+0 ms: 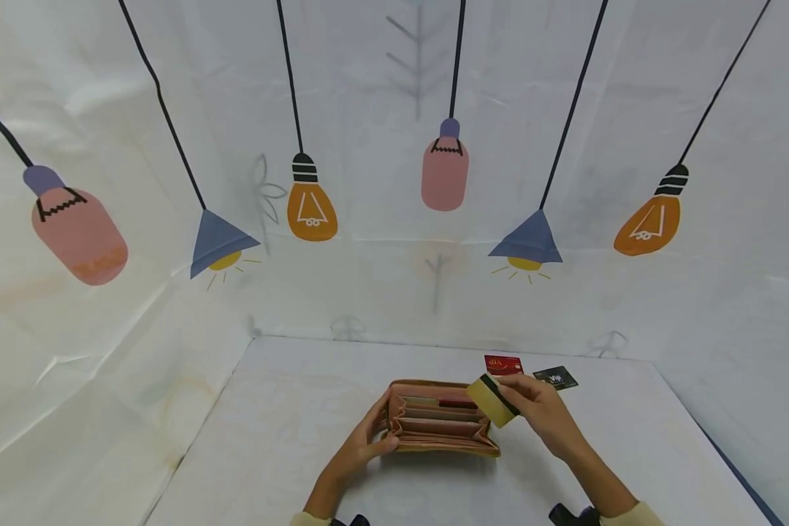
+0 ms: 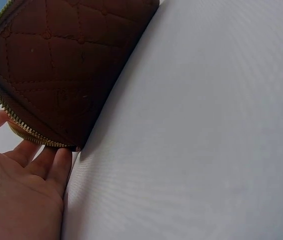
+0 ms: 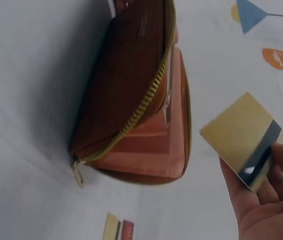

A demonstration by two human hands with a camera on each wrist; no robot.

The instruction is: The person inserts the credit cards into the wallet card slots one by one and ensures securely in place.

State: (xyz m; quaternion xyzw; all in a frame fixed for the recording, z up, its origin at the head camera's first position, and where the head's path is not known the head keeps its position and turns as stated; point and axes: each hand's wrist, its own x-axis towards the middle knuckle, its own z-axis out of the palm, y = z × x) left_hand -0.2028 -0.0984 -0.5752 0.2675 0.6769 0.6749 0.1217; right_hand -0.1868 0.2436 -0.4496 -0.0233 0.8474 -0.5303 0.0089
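A brown quilted zip-around wallet (image 1: 443,446) stands unzipped on the white table, its pink inner compartments facing up. My left hand (image 1: 361,442) holds the wallet's left end, thumb at the front corner and fingers along the zipped edge. In the left wrist view, these fingers (image 2: 59,167) touch the brass zipper teeth. Between thumb and fingers, my right hand (image 1: 549,413) pinches a gold card (image 1: 489,402) with a black stripe, tilted over the wallet's right end. The right wrist view shows the card (image 3: 239,135) beside the open wallet. Some cards or papers are tucked in the slots.
Behind the right hand, a red VIP card (image 1: 502,364) and a black VIP card (image 1: 557,377) lie on the white table (image 1: 289,409). A white sheet (image 1: 368,292) printed with hanging lamps rises at the table's back and left.
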